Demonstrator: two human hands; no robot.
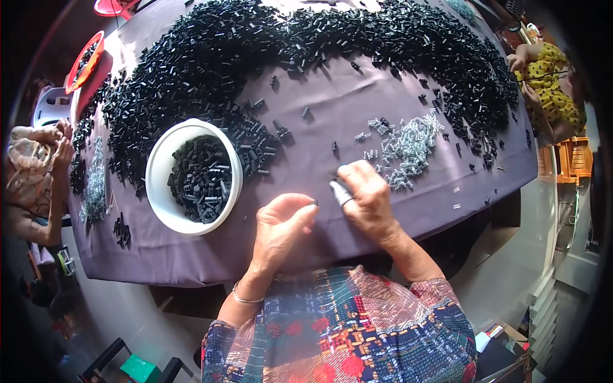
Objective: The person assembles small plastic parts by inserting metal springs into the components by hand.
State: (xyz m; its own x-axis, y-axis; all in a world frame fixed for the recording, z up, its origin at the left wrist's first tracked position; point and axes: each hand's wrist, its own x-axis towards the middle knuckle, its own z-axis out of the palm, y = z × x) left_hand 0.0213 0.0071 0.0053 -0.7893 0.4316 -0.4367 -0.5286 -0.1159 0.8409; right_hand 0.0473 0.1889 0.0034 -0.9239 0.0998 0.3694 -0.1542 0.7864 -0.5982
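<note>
My left hand (280, 226) is raised over the table's near edge, thumb and forefinger pinched on a small black plastic piece (315, 203), of which only the tip shows. To its right, my right hand (369, 196) is closed, with a white wrap on one finger; whatever it may hold is hidden by the fingers. Just beyond the right hand lies a heap of small silver springs (412, 153). A white round tub (157, 189) part full of black plastic pieces (201, 182) stands left of my left hand.
A huge pile of black plastic pieces (191, 64) arcs across the far side of the purple-covered table (306, 150). At the left, another person's hands (64, 145) are near more springs (96, 185). A person in yellow (549, 89) sits at the right. An orange-red basin (94, 62) stands far left.
</note>
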